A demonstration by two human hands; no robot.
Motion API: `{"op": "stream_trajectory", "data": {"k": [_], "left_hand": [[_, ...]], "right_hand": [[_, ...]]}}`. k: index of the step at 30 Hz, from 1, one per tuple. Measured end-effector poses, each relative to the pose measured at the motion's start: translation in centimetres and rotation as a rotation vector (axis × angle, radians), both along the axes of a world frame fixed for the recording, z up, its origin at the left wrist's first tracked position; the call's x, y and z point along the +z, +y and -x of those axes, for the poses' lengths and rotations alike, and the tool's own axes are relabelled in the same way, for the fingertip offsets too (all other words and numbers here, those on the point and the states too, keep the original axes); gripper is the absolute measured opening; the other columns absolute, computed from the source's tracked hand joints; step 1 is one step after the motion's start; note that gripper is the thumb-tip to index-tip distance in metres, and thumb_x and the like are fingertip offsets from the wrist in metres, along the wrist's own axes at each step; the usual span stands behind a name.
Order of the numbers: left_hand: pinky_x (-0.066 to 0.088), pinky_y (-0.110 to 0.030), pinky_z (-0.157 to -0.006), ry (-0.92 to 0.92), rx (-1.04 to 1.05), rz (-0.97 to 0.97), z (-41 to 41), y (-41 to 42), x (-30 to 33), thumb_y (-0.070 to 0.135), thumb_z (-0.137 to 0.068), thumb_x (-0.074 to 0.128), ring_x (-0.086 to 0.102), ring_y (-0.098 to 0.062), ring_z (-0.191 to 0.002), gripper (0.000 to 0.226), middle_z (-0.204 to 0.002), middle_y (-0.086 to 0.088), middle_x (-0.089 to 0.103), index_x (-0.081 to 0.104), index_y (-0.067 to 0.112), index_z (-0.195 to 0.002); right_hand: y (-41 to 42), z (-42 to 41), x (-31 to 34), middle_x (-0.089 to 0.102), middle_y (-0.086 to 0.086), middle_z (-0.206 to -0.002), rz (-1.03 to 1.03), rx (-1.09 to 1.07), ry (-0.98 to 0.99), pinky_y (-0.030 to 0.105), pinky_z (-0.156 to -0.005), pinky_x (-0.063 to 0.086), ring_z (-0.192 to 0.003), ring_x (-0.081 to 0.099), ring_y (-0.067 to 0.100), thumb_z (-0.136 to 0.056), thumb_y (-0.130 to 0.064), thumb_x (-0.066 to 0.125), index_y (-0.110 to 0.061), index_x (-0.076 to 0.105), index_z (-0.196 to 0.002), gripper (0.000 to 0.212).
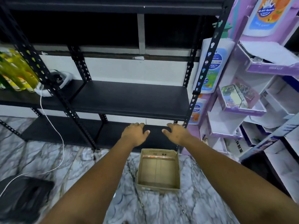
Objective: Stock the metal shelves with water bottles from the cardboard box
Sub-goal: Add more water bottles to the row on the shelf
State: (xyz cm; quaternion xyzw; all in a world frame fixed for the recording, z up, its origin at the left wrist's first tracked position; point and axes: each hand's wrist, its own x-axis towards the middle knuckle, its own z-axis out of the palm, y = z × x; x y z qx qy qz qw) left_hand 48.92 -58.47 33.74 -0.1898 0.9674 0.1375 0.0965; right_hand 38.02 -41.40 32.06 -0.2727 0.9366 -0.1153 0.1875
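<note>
Both hands, left (pixel 135 135) and right (pixel 177 134), hang relaxed, holding nothing, above the cardboard box (pixel 158 186) beside purple display (pixel 226 109)

The metal shelves (pixel 129 97) are black, built from perforated angle-iron uprights with flat dark boards between them. The middle board at about waist level lies bare and level, its front lip catching a little light. Below it sits a lower board close to the floor, also dark. An upper tier runs across the top in shadow. The cardboard box (pixel 158 170) stands upright on the marble-patterned floor just in front of the rack's right end, near the front right upright. It is a shallow, open-topped tan tray with low walls, its plain bottom panel showing, a strip of reddish tape along its far inner edge.
</note>
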Motion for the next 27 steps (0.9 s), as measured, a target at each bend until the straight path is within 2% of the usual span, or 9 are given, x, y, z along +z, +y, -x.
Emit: {"op": "stream_trajectory", "data": {"k": [11,15,20,24,27], "left_hand": [[0.03,-0.041,-0.113,-0.084,0.101,-0.093,-3.4,-5.9,-10.3,0.046,-0.1,0.04,0.033,-0.029,-0.139,0.059,-0.15,-0.012,0.04,0.033,0.013,-0.149],[0.028,-0.04,-0.114,-0.123,0.162,-0.141,-5.5,-9.1,-15.4,0.042,-0.099,0.042,0.034,-0.031,-0.139,0.058,-0.15,-0.015,0.038,0.032,0.012,-0.149],[0.033,-0.038,-0.11,-0.16,0.239,-0.181,-9.0,-12.7,-23.4,0.045,-0.098,0.039,0.036,-0.031,-0.136,0.06,-0.147,-0.014,0.043,0.034,0.011,-0.148],[0.04,-0.044,-0.105,-0.118,0.351,-0.231,-12.4,-14.2,-30.7,0.061,-0.08,0.021,0.045,-0.038,-0.129,0.086,-0.138,-0.019,0.052,0.045,0.006,-0.141],[0.044,-0.049,-0.1,-0.088,0.43,-0.24,-14.7,-14.1,-36.7,0.061,-0.08,0.026,0.051,-0.042,-0.122,0.084,-0.13,-0.022,0.057,0.051,0.003,-0.135]], "right_hand": [[-6.8,-2.2,-8.5,0.037,0.012,-0.15,-0.08,0.098,-0.183,0.044,-0.11,0.034,-0.135,0.038,0.032,-0.098,-0.05,0.038,-0.017,0.031,-0.148,0.06],[-10.6,-3.5,-12.7,0.047,0.012,-0.142,-0.138,0.137,-0.234,0.041,-0.105,0.038,-0.128,0.046,0.032,-0.099,-0.048,0.037,-0.014,0.036,-0.145,0.057],[-15.9,-5.8,-20.2,0.047,0.008,-0.143,-0.183,0.188,-0.311,0.037,-0.104,0.038,-0.128,0.046,0.028,-0.097,-0.05,0.038,-0.019,0.037,-0.145,0.057],[-19.3,-7.4,-27.1,0.048,0.008,-0.14,-0.197,0.218,-0.367,0.033,-0.102,0.038,-0.126,0.047,0.027,-0.096,-0.051,0.041,-0.02,0.041,-0.142,0.055],[-21.0,-8.3,-32.4,0.052,0.009,-0.135,-0.192,0.266,-0.408,0.036,-0.102,0.04,-0.123,0.05,0.027,-0.096,-0.052,0.043,-0.021,0.045,-0.139,0.053]]}}
